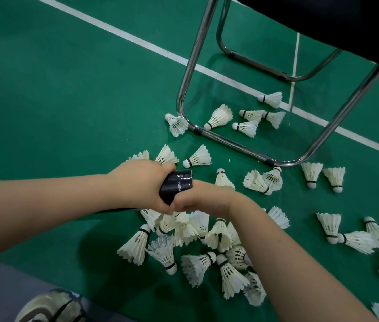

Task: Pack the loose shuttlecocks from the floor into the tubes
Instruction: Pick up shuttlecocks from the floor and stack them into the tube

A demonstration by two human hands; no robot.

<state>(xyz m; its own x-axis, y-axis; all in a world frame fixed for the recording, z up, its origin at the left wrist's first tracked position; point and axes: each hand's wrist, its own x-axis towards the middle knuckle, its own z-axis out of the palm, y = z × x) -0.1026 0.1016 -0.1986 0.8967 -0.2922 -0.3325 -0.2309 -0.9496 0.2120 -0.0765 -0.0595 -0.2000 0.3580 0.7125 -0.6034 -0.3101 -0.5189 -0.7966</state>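
Observation:
A black tube (pixel 176 185) with white "PUSH" lettering is held above the green floor at the frame's middle. My left hand (pixel 142 182) grips it from the left, fingers wrapped round its body. My right hand (pixel 197 196) meets it from the right, fingers curled at its lower end; what they pinch is hidden. Several white feather shuttlecocks lie loose on the floor: a dense heap (pixel 197 247) right under my hands, a scattered group (pixel 262 180) to the right, and more (pixel 249 119) under the chair.
A chair with chrome tube legs (pixel 228 142) and a dark seat (pixel 337 22) stands at the upper right, its floor rail among the shuttlecocks. A white court line (pixel 123 33) crosses the floor diagonally. A shoe (pixel 49 307) shows at the bottom left.

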